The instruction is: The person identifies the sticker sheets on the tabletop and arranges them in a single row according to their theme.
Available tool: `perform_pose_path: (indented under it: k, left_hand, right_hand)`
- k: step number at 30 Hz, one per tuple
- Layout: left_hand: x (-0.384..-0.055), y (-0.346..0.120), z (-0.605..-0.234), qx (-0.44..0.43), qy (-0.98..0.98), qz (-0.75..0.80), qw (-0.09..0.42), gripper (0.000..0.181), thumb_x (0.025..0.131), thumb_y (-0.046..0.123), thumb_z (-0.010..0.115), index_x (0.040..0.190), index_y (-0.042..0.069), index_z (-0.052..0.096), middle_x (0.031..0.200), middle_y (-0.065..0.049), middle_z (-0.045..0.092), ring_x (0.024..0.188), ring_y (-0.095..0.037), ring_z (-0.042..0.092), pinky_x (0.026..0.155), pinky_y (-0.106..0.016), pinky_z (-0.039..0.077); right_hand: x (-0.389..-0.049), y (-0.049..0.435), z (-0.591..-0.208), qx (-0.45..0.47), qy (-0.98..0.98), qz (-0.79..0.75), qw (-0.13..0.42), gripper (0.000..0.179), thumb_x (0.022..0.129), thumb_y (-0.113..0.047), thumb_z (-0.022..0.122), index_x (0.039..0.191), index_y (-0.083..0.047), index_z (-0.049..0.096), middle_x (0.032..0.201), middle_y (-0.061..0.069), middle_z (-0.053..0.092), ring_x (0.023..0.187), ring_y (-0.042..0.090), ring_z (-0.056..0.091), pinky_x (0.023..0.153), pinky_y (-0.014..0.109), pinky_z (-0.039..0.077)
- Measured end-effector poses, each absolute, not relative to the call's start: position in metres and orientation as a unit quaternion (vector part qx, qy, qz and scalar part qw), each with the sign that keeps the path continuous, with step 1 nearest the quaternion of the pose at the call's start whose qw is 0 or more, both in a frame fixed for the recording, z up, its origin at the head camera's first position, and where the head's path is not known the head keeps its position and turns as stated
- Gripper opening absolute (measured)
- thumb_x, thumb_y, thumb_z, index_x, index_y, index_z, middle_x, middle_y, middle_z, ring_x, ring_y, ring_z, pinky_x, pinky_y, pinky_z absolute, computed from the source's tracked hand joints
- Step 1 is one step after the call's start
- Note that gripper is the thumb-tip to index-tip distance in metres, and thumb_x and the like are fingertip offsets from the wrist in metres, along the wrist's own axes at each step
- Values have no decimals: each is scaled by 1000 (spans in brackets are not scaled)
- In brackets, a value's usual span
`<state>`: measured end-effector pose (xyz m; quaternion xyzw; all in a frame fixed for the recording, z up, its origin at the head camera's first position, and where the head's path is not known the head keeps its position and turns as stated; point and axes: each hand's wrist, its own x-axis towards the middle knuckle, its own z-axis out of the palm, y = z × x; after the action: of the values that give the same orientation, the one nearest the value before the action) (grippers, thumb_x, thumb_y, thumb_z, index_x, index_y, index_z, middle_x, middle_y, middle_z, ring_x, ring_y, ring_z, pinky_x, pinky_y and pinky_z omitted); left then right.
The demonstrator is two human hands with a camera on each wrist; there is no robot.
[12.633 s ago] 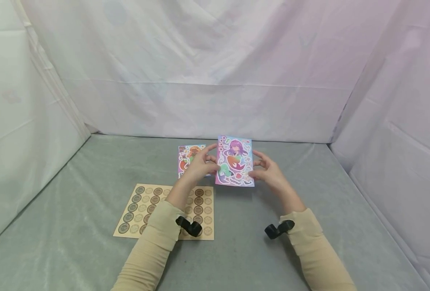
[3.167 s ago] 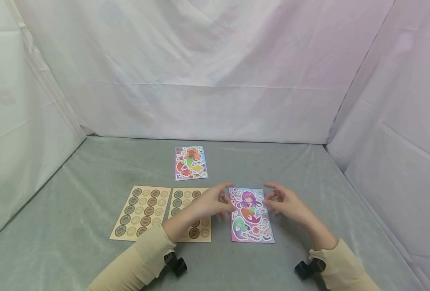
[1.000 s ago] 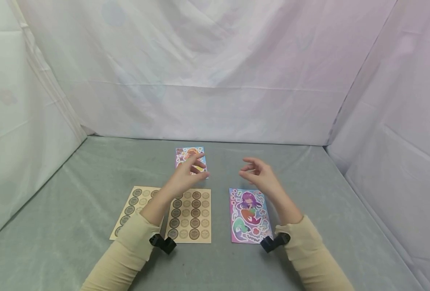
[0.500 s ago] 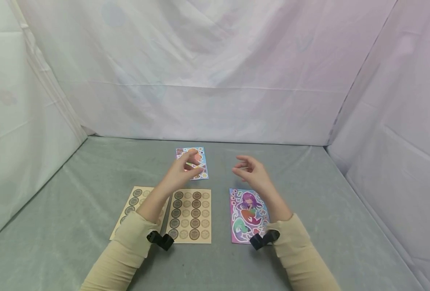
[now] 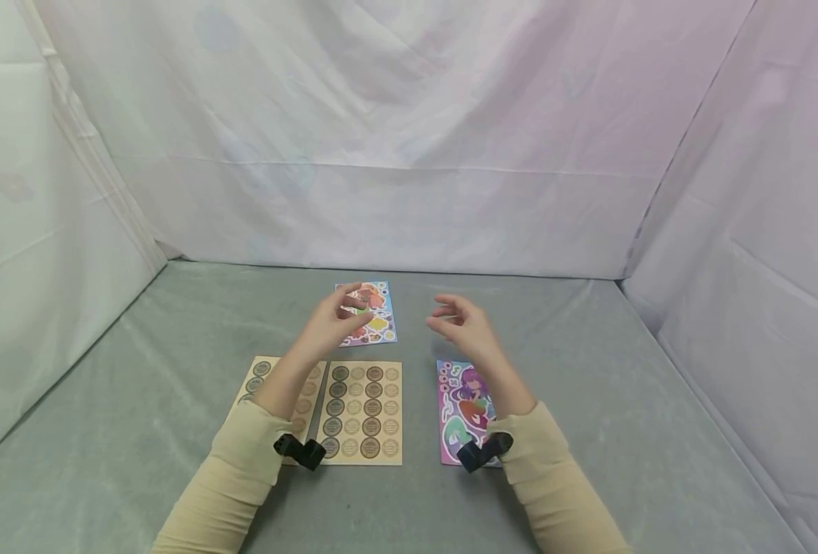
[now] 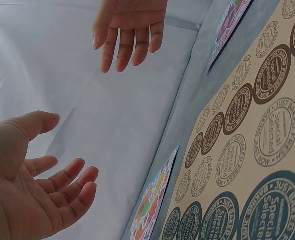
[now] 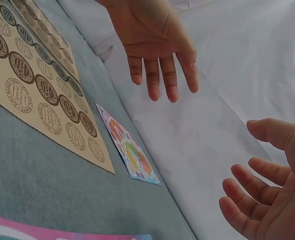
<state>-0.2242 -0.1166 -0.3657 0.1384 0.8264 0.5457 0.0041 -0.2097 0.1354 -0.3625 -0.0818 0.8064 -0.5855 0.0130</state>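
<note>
My left hand (image 5: 328, 322) hovers, fingers loosely bent, in front of a sticker sheet with an orange-haired mermaid (image 5: 381, 319), covering its left part in the head view. Level with it to the right, my right hand (image 5: 462, 323) is raised with relaxed fingers and a gap between thumb and fingertips. Neither hand holds anything; both wrist views show bare palms. Under the right forearm lies a sticker sheet with a purple-haired mermaid (image 5: 453, 419), its right side hidden. Two tan sheets of round labels (image 5: 363, 412) lie side by side; the left forearm partly covers the left one.
Grey cloth (image 5: 623, 400) covers the tabletop. White curtains (image 5: 409, 208) close off the back and both sides. A black wrist camera (image 5: 301, 452) sits at each beige cuff.
The purple-haired mermaid sheet, held up by both hands at first, was laid down right of the tan sheets and released. Since then both hands rose away from it and drifted left.
</note>
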Motion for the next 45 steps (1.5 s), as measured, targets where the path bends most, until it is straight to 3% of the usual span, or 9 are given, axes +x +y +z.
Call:
perform_pose_path:
  k: [4,10,19,35,45]
  left_hand:
    - [-227,-120,-368,130,827,548,3,65,91,19,66,146,4,35,121,-23,57,97,-30,58,78,-38,53]
    - [-231,-126,-373,117,824,554,1,65,92,21,64,147,5,33,123,-21,55,101,-30,55,84,-39,50]
    - [-235,-133,-374,78,834,546,-8,60,94,21,62,146,7,36,121,-18,55,107,-33,52,86,-44,48]
    - [-244,-143,-385,38,830,557,-8,63,92,17,62,146,1,34,122,-25,53,114,-39,52,96,-49,43]
    - [-246,-146,-394,12,822,569,9,66,92,18,63,147,2,31,126,-24,52,116,-38,51,88,-45,49]
  right_hand:
    - [-212,129,-363,-76,804,-590,12,51,88,-15,70,134,-6,52,120,15,59,107,28,56,89,41,48]
    - [-215,120,-366,-58,806,-589,11,51,86,-14,71,133,-6,53,121,16,59,108,29,55,92,42,46]
    - [-220,107,-375,-52,812,-581,7,52,85,-14,72,133,-3,53,119,14,59,105,29,55,85,40,49]
    - [-232,88,-393,-39,813,-581,12,52,84,-13,73,130,-3,55,120,15,59,100,28,58,73,34,54]
    - [-236,80,-402,-29,823,-567,4,51,84,-13,74,129,1,55,122,17,58,108,32,57,86,40,51]
